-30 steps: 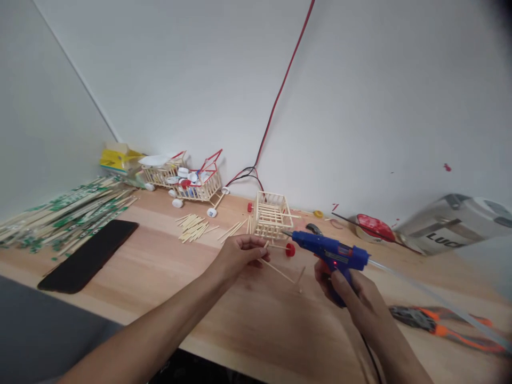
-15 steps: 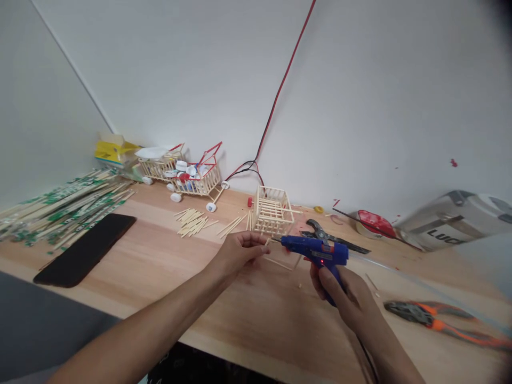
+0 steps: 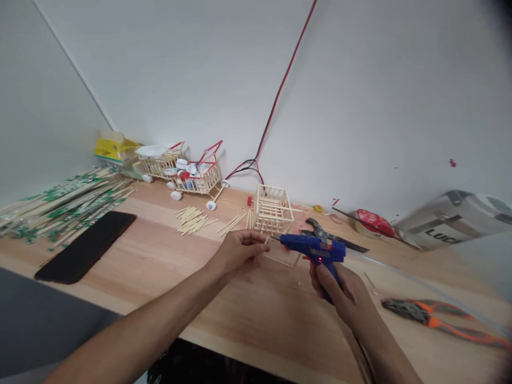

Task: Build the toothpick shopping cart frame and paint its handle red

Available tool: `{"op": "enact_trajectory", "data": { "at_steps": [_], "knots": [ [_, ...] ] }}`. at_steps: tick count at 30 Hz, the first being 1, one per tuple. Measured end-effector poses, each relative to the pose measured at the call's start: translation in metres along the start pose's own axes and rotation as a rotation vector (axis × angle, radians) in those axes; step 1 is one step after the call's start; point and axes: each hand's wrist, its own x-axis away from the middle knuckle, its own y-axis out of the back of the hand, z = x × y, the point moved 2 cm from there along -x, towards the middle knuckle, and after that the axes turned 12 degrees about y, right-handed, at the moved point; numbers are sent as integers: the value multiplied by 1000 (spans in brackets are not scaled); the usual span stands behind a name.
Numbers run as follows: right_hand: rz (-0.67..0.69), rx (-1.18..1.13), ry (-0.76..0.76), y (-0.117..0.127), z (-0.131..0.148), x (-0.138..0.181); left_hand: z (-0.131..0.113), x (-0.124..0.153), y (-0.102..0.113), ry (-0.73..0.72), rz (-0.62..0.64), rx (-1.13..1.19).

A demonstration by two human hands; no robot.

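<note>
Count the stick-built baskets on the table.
3: the nearest basket just beyond the left hand, a cap-filled basket farther left, and a partly hidden basket left of that.

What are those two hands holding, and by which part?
The right hand grips a blue glue gun by its handle. The left hand pinches a thin wooden stick, though exactly where along its length is unclear.

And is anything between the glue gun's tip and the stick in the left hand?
Nothing visible. The glue gun in the right hand has its tip right by the stick in the left hand; whether they touch is too small to tell. The wooden frame sits beyond, not between.
</note>
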Motion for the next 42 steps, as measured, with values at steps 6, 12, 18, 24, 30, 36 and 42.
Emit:
{"op": "enact_trajectory", "data": {
  "at_steps": [6, 12, 18, 24, 30, 36, 42],
  "knots": [
    [23, 1, 7, -1, -1, -1, -1, 0, 0, -3, 9, -19],
    [26, 7, 12, -1, -1, -1, 1, -2, 0, -2, -2, -42],
    [9, 27, 13, -3, -5, -1, 2, -3, 0, 7, -13, -43],
    [18, 14, 25, -3, -3, -1, 1, -3, 0, 4, -15, -57],
    [14, 33, 23, -3, -1, -1, 0, -2, 0, 0, -18, -53],
    [0, 44, 20, -3, 0, -1, -1, -2, 0, -1, -9, -50],
    [3, 57, 41, -3, 2, -2, -1, 0, -1, 7, -18, -57]
  ]
}}
